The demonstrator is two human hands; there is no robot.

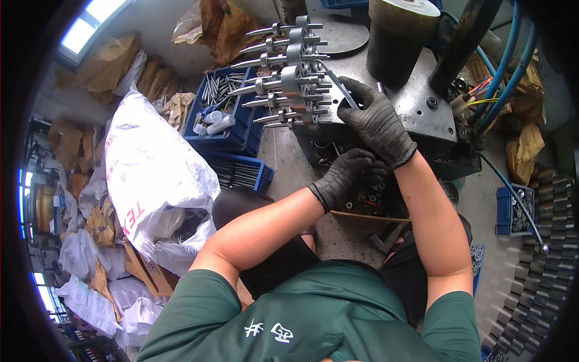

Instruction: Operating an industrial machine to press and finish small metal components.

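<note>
My right hand (pixel 379 125), in a dark grey work glove, is closed around a slim grey metal tool with a bent tip (pixel 339 85). The tool's tip reaches to a row of metal shafts fitted with round rings (pixel 291 80), which stick out at the left edge of the steel bench (pixel 410 114). My left hand (pixel 348 176), gloved the same way, is lower and nearer to me, its fingers curled together. Whatever it may hold is hidden. Beneath it is an open compartment of small loose metal parts (pixel 371 199).
A dark machine column (pixel 398 45) rises from the bench, with blue hoses (pixel 512 54) at its right. Blue crates of metal rods (pixel 224 90) stand on the left beside a large white sack (pixel 151 169). Stacked metal cylinders (pixel 543 253) line the right side.
</note>
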